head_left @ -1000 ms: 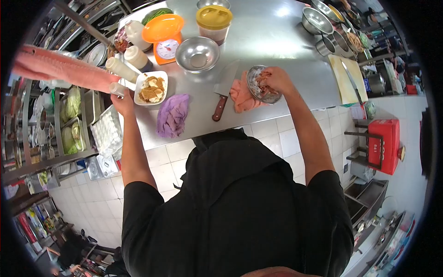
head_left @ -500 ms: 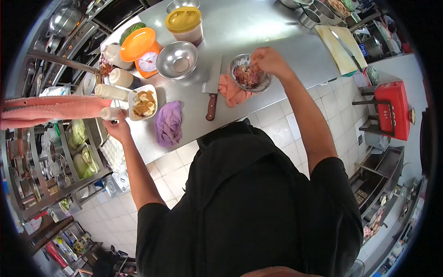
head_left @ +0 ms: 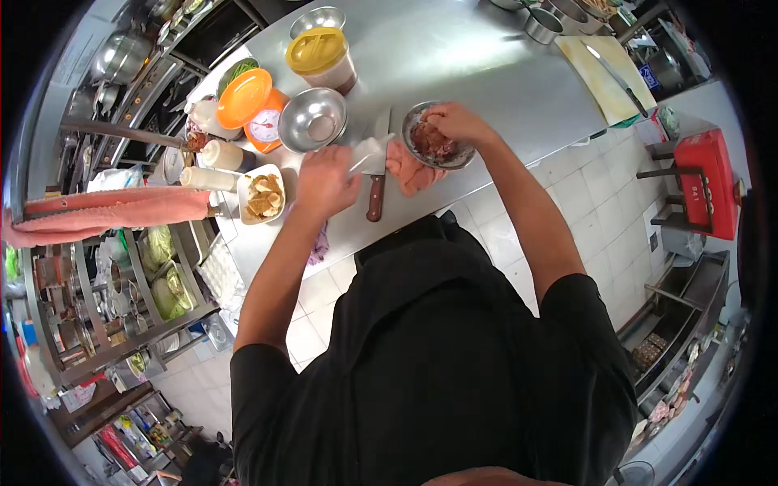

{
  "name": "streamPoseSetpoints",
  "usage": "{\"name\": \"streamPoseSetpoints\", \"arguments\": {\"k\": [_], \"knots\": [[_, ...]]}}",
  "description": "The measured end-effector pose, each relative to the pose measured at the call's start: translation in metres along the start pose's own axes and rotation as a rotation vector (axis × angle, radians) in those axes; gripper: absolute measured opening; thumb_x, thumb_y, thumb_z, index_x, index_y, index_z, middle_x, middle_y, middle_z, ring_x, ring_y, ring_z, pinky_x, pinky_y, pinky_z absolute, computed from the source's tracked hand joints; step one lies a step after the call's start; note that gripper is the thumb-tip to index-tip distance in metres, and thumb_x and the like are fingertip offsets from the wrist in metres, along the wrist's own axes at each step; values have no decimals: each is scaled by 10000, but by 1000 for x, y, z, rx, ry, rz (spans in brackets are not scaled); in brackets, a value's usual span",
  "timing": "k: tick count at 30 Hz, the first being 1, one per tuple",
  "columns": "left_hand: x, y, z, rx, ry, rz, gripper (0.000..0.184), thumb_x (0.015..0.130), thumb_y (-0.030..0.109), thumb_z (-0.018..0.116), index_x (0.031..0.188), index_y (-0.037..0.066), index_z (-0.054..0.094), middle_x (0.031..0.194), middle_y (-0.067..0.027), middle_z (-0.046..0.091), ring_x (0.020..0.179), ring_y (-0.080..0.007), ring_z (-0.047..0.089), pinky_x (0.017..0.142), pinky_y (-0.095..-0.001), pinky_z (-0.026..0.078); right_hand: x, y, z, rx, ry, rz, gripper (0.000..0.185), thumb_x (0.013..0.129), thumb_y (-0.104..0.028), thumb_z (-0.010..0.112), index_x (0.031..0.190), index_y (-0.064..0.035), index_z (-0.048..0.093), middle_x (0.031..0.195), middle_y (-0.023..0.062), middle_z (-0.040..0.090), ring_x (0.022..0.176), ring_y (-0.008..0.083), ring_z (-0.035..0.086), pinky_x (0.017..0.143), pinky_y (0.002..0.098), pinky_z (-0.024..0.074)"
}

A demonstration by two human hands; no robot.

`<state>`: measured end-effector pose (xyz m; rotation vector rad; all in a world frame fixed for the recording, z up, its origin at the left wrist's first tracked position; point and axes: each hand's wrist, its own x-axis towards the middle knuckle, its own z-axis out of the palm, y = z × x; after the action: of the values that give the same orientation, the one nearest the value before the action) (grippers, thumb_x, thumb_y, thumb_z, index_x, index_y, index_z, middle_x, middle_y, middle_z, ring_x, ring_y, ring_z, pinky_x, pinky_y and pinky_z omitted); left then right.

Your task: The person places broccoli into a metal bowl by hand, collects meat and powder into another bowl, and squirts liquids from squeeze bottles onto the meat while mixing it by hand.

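My left hand (head_left: pixel 327 180) is closed around a small whitish bottle (head_left: pixel 370 154), tilted with its tip toward the bowl and blurred by motion. Raw meat (head_left: pixel 432 139), reddish and chopped-looking, lies in a steel bowl (head_left: pixel 464 156). Over that bowl's rim reaches my right hand (head_left: pixel 458 123), its curled fingers down at the meat, fingertips partly hidden. A folded pinkish-orange cloth (head_left: pixel 412 172) is against the bowl's near left side. Beside the cloth lies a cleaver (head_left: pixel 376 197) with a brown wooden handle, its blade partly behind the bottle.
An empty-looking steel bowl (head_left: pixel 312 121), an orange scale (head_left: pixel 275 105) and a yellow-lidded tub (head_left: pixel 320 61) stand at the left. Nearer are squeeze bottles (head_left: pixel 223 155) and a white dish (head_left: pixel 247 206) of brown-and-cream food. A knife (head_left: pixel 620 77) rests on a cutting board (head_left: pixel 596 93) far right.
My left hand has carried the small bottle from the table's left side to near the meat bowl, now partly covering the purple cloth. My right hand has moved lower, into the bowl.
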<state>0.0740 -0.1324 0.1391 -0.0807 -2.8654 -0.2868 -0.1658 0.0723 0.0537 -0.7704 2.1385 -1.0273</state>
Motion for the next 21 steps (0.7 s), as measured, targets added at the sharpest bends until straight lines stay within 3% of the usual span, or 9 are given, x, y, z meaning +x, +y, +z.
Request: {"name": "streamPoseSetpoints", "arguments": {"k": [2, 5, 8, 17, 19, 21], "knots": [[22, 10, 0, 45, -79, 73, 251, 688, 170, 652, 879, 38, 557, 833, -130, 610, 797, -305, 613, 760, -416, 441, 0, -7, 1, -189, 1, -50, 257, 855, -164, 545, 951, 35, 676, 792, 141, 680, 685, 199, 656, 622, 332, 542], [53, 22, -3, 116, -218, 155, 195, 687, 134, 632, 848, 40, 575, 809, -121, 617, 783, -293, 619, 757, -416, 439, -4, -16, 0, 23, -145, 90, 252, 856, -157, 534, 911, 52, 663, 738, 156, 657, 633, 209, 653, 554, 349, 545], [65, 28, -2, 170, -254, 217, 143, 686, 106, 613, 815, 51, 589, 786, -112, 620, 775, -283, 621, 749, -405, 437, -5, -16, -1, 118, -159, 126, 231, 855, -129, 522, 868, 56, 661, 712, 133, 654, 612, 202, 653, 531, 350, 547], [77, 26, -1, 256, -306, 243, 127, 686, 97, 617, 807, 61, 602, 776, -98, 616, 788, -270, 613, 742, -392, 428, 0, -18, -7, 40, -201, 185, 238, 705, 81, 457, 788, 41, 676, 675, 137, 659, 571, 213, 658, 523, 368, 550], [78, 21, 1, 254, -297, 249, 125, 711, 123, 627, 815, 61, 597, 756, -92, 597, 779, -273, 613, 748, -412, 429, 15, 3, -1, -234, -240, -71, 257, 698, 90, 453, 790, 33, 687, 682, 139, 669, 569, 214, 659, 519, 362, 548], [79, 19, 0, 257, -302, 241, 114, 714, 122, 623, 808, 62, 599, 757, -95, 601, 781, -270, 614, 747, -402, 432, 17, 2, 1, -243, -254, -85, 215, 682, 37, 523, 781, -7, 709, 701, 133, 683, 564, 217, 656, 523, 357, 542]]}}
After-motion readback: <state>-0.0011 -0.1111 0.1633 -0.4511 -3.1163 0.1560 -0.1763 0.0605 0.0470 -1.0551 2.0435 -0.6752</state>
